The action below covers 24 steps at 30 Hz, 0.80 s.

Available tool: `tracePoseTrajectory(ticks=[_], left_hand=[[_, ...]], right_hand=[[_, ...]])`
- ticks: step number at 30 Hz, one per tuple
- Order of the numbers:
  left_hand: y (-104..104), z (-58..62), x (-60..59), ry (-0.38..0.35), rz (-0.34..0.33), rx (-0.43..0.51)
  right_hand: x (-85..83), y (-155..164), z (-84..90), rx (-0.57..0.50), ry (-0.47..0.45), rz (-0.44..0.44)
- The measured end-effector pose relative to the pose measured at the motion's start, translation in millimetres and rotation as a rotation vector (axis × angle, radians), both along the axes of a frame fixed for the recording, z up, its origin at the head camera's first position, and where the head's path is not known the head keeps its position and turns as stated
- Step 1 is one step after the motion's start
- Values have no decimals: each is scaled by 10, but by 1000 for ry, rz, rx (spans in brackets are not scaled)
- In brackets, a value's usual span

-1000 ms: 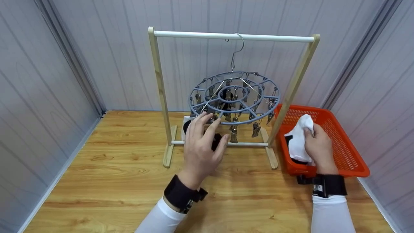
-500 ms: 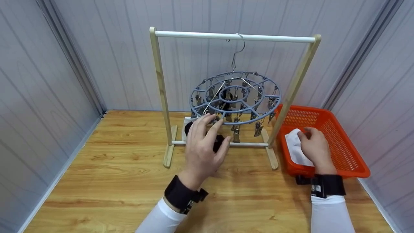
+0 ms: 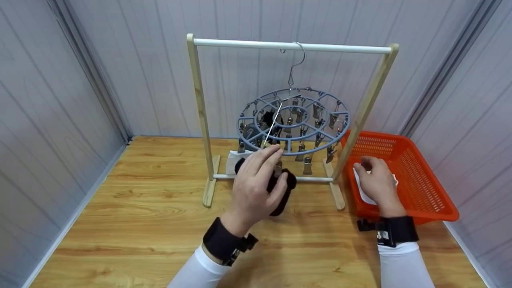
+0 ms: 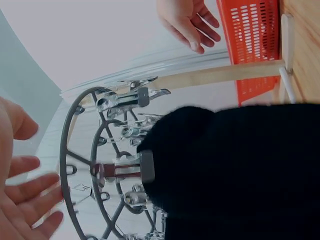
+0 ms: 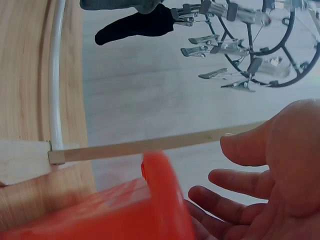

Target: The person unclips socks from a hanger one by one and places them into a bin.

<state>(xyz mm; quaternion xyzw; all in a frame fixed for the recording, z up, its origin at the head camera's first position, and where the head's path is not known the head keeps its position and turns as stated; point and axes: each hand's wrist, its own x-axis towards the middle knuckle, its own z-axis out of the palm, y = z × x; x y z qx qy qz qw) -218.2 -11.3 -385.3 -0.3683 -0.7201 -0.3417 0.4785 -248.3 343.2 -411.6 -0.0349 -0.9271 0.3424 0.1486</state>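
Observation:
A round blue-grey clip hanger (image 3: pixel 294 154) with several metal clips hangs from the rack. My left hand (image 3: pixel 254 192) is at its near rim, fingers loosely bent and fingertips right at the ring; nothing is in its grasp. In the left wrist view a clip grips a black sock (image 4: pixel 240 170), which fills much of that view. My right hand (image 3: pixel 378 182) is over the near left corner of the orange basket (image 3: pixel 430 176), fingers relaxed and holding nothing. Beneath it a white sock (image 3: pixel 363 194) lies in the basket, partly hidden by the hand.
The wooden rack's right post (image 3: pixel 370 96) rises between hanger and basket. A white cloth item (image 3: pixel 236 163) hangs at the hanger's left side, near the lower bar (image 3: pixel 316 179). Other dark socks (image 5: pixel 135 27) hang from clips. Panelled walls (image 3: pixel 80 100) enclose the wooden table (image 3: pixel 152 224).
My right hand has let go of the white sock, now lying in the basket, and shifted slightly left. The hanger has turned, carrying its near clips and the black sock to the right.

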Motion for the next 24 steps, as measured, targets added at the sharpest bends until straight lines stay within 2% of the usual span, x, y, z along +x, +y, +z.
tracePoseTrajectory(ticks=[4, 7, 12, 15, 18, 24], left_hand=[[-46, 54, -26, 43, -18, 21], [-110, 77, -53, 34, 38, 47], [-207, 61, -85, -80, 193, 15], [-228, 37, -99, -147, 247, -48], [-227, 22, -107, -160, 262, -91], [-202, 20, -106, -128, 251, -103]], right_hand=[[30, -70, 37, -5, 5, 13], [52, -125, 66, -33, -9, 48], [73, -196, 98, -127, -82, 151], [76, -232, 91, -143, -101, 224], [74, -270, 65, -128, -88, 289], [82, -362, 7, -129, -85, 414]])
